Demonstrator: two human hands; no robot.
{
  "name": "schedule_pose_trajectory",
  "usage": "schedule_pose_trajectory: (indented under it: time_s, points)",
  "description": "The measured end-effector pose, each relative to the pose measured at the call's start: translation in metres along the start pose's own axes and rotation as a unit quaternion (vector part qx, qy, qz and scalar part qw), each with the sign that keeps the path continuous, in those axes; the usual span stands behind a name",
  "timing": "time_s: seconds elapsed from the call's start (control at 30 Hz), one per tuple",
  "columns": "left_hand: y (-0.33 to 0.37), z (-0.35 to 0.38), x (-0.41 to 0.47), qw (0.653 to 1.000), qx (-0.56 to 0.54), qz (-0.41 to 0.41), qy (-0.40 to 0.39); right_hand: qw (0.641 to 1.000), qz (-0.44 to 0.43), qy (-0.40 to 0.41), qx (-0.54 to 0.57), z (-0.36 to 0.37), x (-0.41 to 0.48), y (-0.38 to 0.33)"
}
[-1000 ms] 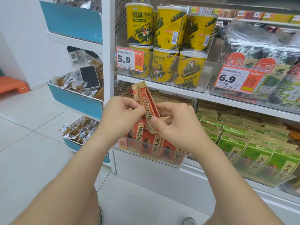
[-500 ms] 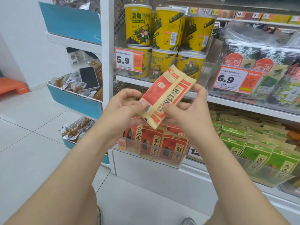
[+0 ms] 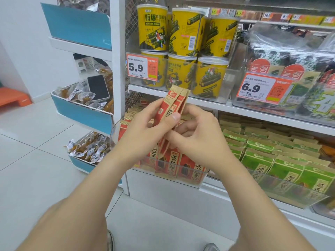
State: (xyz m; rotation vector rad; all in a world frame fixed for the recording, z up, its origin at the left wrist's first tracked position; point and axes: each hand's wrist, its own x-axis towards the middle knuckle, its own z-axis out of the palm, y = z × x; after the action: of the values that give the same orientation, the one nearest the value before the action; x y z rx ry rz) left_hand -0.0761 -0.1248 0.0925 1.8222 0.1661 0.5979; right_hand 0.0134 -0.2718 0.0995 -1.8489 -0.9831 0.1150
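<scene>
The left hand (image 3: 145, 131) and right hand (image 3: 197, 140) are both gripping two red seed packets (image 3: 174, 104) upright just above the clear bin (image 3: 190, 183) of matching packets, apparently squaring them, with lowering them into the row likely coming next.

Yellow cans (image 3: 181, 51) stand stacked on the upper shelf (image 3: 208, 104), seaweed packs (image 3: 290, 57) to their right. Green packets (image 3: 272, 156) lie below at right. At left, a phone (image 3: 98, 87) lies on wrapped snacks (image 3: 79, 96) in a blue bin (image 3: 81, 115).
</scene>
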Motion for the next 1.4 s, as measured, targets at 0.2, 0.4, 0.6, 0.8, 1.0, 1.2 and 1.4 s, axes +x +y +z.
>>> schedule_pose_trajectory:
  time_s: [0.2,0.4,0.6,0.8,1.0,1.2,1.4]
  points:
    - [0.006,0.002,-0.003,0.998,-0.02,-0.051,-0.03,0.982,0.066,0.045,0.17,-0.005,0.001,-0.007]
    - [0.004,0.011,-0.001,0.997,-0.016,-0.07,-0.036,0.963,0.081,0.119,0.23,-0.003,0.003,-0.006]
    - [-0.027,0.014,0.021,0.993,-0.061,-0.098,0.006,0.958,0.083,0.091,0.259,-0.005,0.004,-0.007]
    - [-0.026,0.023,0.017,0.996,-0.057,-0.061,0.011,0.971,0.026,0.123,0.205,-0.001,0.003,-0.003]
    - [-0.019,0.024,0.017,0.993,-0.089,-0.077,0.016,0.978,0.008,0.118,0.174,0.0,0.003,0.001]
    - [-0.014,0.017,0.004,0.987,-0.133,-0.078,-0.045,0.979,0.001,0.114,0.171,0.001,0.003,0.002]
    - [-0.006,0.017,0.0,0.987,-0.135,-0.082,-0.004,0.982,-0.01,0.093,0.162,0.001,0.005,0.005]
